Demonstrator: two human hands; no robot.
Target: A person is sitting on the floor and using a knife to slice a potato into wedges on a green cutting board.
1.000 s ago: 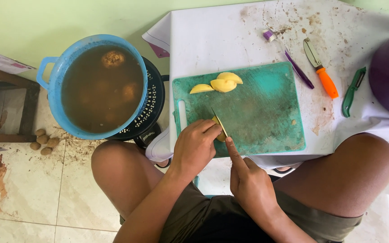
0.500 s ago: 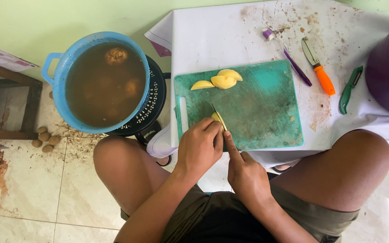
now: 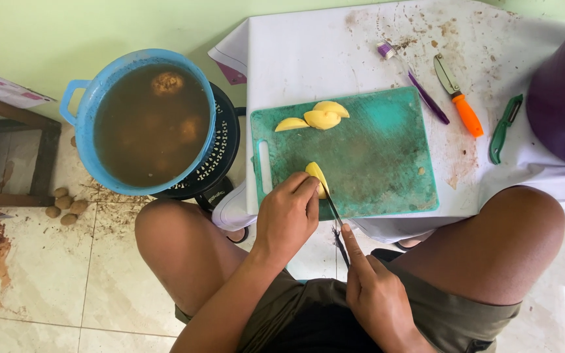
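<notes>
Teal cutting board (image 3: pixel 374 157), yellow potato piece (image 3: pixel 316 175), blue tub (image 3: pixel 93 98)

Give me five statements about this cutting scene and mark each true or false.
1. The left hand steadies a peeled potato piece on the green cutting board. True.
2. The right hand holds the orange-handled knife. False: that knife lies on the white table cover; the right hand holds a dark knife against the potato piece.
3. The blue tub holds murky brown water with potatoes in it. True.
4. The cutting board is bare apart from the piece being cut. False: cut potato pieces lie near its far edge.
5. A green peeler lies right of the orange-handled knife. True.
</notes>
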